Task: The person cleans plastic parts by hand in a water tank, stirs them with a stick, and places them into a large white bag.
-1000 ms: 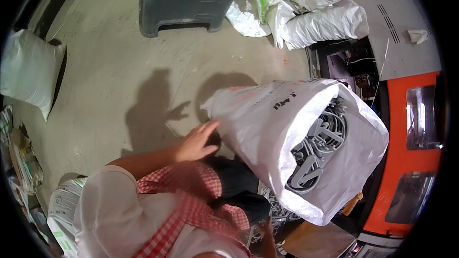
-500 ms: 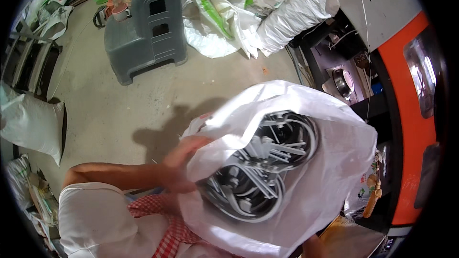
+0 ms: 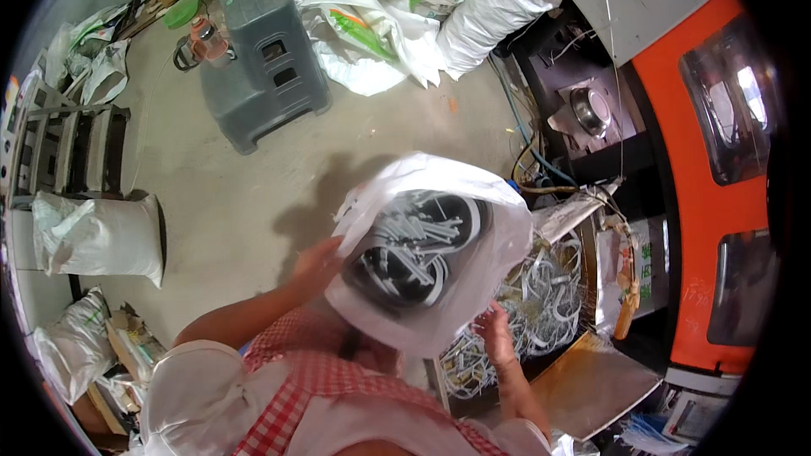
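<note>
A white woven plastic bag (image 3: 498, 245) hangs in front of me with its mouth open. Inside it lie pale grey plastic pieces (image 3: 418, 228), thin strips and curved rims, against dark parts I cannot make out. My left hand (image 3: 317, 266) is closed on the left edge of the bag's mouth. At the bag's lower right side, the bent fingers of my right hand (image 3: 496, 333) hold its edge, their tips partly hidden. Just under that hand, and reaching behind the bag, is a heap of tangled pale plastic scraps (image 3: 545, 300) in a bin.
An orange machine (image 3: 667, 101) stands on the right, with a metal bowl (image 3: 590, 111) in its dark recess. A grey step stool (image 3: 262, 76) and full white sacks (image 3: 498, 13) are ahead. Another sack (image 3: 101, 236) sits at left. A brownish sheet (image 3: 591, 384) lies beside the bin.
The bag has moved lower and farther from my head, looking smaller. My right hand, mostly hidden before, now shows at its side. The scrap heap has come into view. My left hand keeps its hold.
</note>
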### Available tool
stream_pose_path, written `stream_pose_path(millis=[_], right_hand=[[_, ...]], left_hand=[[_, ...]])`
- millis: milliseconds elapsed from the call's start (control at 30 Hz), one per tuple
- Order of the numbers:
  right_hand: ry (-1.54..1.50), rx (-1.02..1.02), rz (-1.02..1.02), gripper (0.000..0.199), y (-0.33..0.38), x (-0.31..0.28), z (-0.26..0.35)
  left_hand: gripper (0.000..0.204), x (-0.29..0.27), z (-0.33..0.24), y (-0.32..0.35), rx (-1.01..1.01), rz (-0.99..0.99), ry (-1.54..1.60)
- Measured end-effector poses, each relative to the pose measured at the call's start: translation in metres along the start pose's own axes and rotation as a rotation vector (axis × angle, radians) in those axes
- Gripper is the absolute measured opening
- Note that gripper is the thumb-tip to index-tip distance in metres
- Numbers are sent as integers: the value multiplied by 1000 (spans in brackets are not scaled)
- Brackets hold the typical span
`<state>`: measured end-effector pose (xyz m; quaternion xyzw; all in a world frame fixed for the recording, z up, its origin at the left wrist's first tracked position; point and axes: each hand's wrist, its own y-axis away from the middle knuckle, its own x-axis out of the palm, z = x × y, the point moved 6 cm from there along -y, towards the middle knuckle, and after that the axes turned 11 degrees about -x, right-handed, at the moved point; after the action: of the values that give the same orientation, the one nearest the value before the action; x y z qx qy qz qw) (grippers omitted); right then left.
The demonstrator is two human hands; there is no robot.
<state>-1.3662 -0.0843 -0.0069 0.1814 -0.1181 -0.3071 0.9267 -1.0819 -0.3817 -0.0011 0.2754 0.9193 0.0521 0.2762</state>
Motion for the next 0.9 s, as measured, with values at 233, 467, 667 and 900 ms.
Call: stream_pose_path(millis=[233,467,667,900], right_hand=[[188,65,99,51,13,52,-37],[573,-296,-507,66,26,63,27],[875,-687,-647,67,-25,164,175],[1112,-774,-655,61,-128,301,224]], left_hand=[[26,-10,-30,-3,102,155,-168],[29,-32,-45,-21,140,335,-208],[42,-81,21,-76,-146,547,-311],[46,-179,51,-162,-188,804,-468]])
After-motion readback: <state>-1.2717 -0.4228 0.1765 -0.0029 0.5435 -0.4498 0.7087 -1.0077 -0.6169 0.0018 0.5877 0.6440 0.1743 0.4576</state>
